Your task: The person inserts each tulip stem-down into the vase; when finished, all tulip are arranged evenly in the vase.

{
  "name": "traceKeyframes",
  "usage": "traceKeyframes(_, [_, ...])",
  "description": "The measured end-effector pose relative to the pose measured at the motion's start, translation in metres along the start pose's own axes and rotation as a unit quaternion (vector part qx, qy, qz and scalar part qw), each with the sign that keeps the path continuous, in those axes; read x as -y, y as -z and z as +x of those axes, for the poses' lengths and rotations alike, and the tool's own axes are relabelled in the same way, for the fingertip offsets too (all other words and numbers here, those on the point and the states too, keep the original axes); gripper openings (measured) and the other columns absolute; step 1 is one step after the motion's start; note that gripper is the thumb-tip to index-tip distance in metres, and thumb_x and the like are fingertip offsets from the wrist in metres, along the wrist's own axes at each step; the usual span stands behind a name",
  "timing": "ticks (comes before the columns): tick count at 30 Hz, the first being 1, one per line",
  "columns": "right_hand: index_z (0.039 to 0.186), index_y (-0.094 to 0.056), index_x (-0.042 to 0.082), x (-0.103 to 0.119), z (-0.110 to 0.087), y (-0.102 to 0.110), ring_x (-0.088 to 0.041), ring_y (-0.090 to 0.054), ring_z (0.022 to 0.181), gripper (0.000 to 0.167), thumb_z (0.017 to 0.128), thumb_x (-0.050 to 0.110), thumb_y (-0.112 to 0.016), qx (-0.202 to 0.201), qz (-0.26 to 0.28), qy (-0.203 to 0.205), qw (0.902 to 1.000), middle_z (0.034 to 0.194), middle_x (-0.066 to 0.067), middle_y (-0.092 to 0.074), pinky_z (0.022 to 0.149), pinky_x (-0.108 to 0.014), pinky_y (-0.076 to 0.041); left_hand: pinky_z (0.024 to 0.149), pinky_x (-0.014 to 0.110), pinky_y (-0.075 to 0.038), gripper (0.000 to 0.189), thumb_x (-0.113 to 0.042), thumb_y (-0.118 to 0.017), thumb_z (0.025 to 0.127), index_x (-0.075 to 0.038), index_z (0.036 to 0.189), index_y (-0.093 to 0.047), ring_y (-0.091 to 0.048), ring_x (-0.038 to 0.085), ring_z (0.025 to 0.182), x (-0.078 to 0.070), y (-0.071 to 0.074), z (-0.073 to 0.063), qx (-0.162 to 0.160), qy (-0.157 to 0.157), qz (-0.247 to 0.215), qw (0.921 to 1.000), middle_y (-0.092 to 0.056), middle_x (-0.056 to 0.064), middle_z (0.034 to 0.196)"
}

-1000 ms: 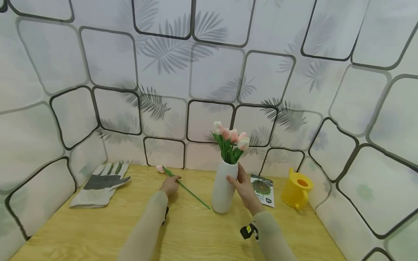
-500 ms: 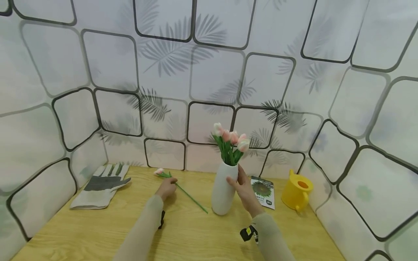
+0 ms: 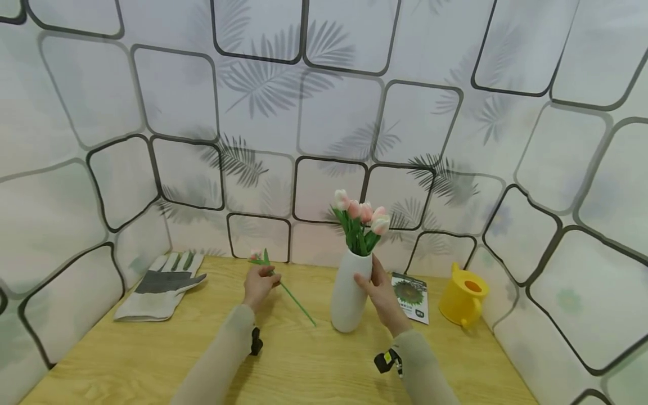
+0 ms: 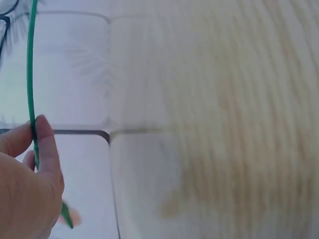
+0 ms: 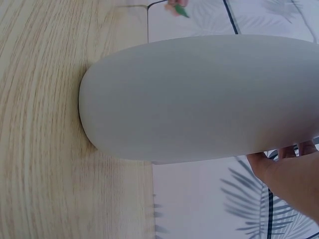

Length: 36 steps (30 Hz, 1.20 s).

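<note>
My left hand (image 3: 260, 286) pinches the thin green stem of a single pink tulip (image 3: 297, 302), close below its leaves. In the left wrist view the stem (image 4: 30, 69) runs upward from between thumb and fingers, while the blossom is blurred and mostly behind the hand. A tall white vase (image 3: 349, 292) stands on the wooden table, leaning slightly. Pink and white tulips (image 3: 360, 216) with green leaves fill its mouth. My right hand (image 3: 382, 292) grips the vase's right side near the top; part of its fingers is hidden behind it.
Folded white and grey work gloves (image 3: 159, 287) lie at the left of the table (image 3: 298, 365). A packet with a sunflower-like picture (image 3: 410, 298) and a yellow watering can (image 3: 462, 295) are right of the vase. A patterned wall covering (image 3: 329, 129) encloses the back and sides.
The single tulip has shifted a little left, away from the vase, and its blossom end has turned upward in my left hand. My right hand and the vase keep their place.
</note>
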State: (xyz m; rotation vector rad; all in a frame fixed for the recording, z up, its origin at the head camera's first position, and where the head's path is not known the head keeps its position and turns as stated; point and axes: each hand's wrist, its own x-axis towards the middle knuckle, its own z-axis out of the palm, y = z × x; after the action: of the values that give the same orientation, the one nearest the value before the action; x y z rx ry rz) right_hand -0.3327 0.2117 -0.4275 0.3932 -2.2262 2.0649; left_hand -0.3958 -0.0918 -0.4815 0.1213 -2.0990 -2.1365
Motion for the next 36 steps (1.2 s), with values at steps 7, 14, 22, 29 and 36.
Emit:
traceKeyframes(7, [0.159, -0.007, 0.023, 0.0, 0.0, 0.0, -0.03, -0.017, 0.151, 0.082, 0.098, 0.03, -0.062, 0.0, -0.003, -0.001, 1.0, 0.164, -0.008, -0.017, 0.12, -0.058, -0.018, 0.078, 0.029, -0.059, 0.041, 0.0, -0.07, 0.088, -0.005, 0.128, -0.06, -0.062, 0.013, 0.084, -0.02, -0.005, -0.004, -0.054, -0.08, -0.038, 0.9946, -0.052, 0.017, 0.113])
traceKeyframes(14, [0.159, -0.007, 0.023, 0.001, -0.001, 0.0, -0.03, -0.016, 0.151, 0.082, 0.098, 0.03, -0.061, 0.0, -0.005, -0.001, 1.0, 0.165, -0.008, -0.015, 0.12, -0.058, -0.018, 0.081, 0.031, -0.06, 0.041, 0.0, -0.071, 0.087, -0.006, 0.126, -0.06, -0.064, 0.007, 0.081, -0.038, -0.007, -0.009, -0.067, -0.139, -0.088, 0.9841, -0.051, 0.014, 0.113])
traceKeyframes(22, [0.159, -0.009, 0.026, -0.003, 0.001, 0.001, -0.029, -0.02, 0.15, 0.078, 0.099, 0.025, -0.06, 0.002, -0.004, 0.004, 1.0, 0.163, -0.007, -0.02, 0.119, -0.058, -0.02, 0.065, 0.019, -0.055, 0.04, 0.0, -0.072, 0.086, -0.005, 0.125, -0.062, -0.066, 0.007, 0.079, -0.057, -0.01, -0.014, -0.082, -0.176, -0.11, 0.9748, -0.055, 0.006, 0.109])
traceKeyframes(29, [0.159, -0.01, 0.026, -0.004, 0.002, 0.002, -0.029, -0.02, 0.15, 0.077, 0.099, 0.025, -0.06, 0.004, -0.005, 0.006, 1.0, 0.163, -0.007, -0.021, 0.119, -0.058, -0.02, 0.072, 0.023, -0.059, 0.042, 0.002, -0.072, 0.086, 0.0, 0.126, -0.059, -0.066, 0.006, 0.077, -0.07, -0.005, -0.014, -0.065, -0.173, -0.134, 0.9735, -0.051, 0.016, 0.112])
traceKeyframes(36, [0.159, -0.009, 0.025, -0.004, 0.001, 0.002, -0.029, -0.019, 0.151, 0.081, 0.098, 0.029, -0.062, -0.004, -0.008, -0.001, 1.0, 0.164, -0.006, -0.019, 0.119, -0.057, -0.02, 0.077, 0.029, -0.06, 0.043, 0.006, -0.072, 0.084, 0.003, 0.125, -0.058, -0.065, 0.008, 0.078, -0.078, -0.004, -0.017, -0.064, -0.179, -0.17, 0.9669, -0.05, 0.006, 0.104])
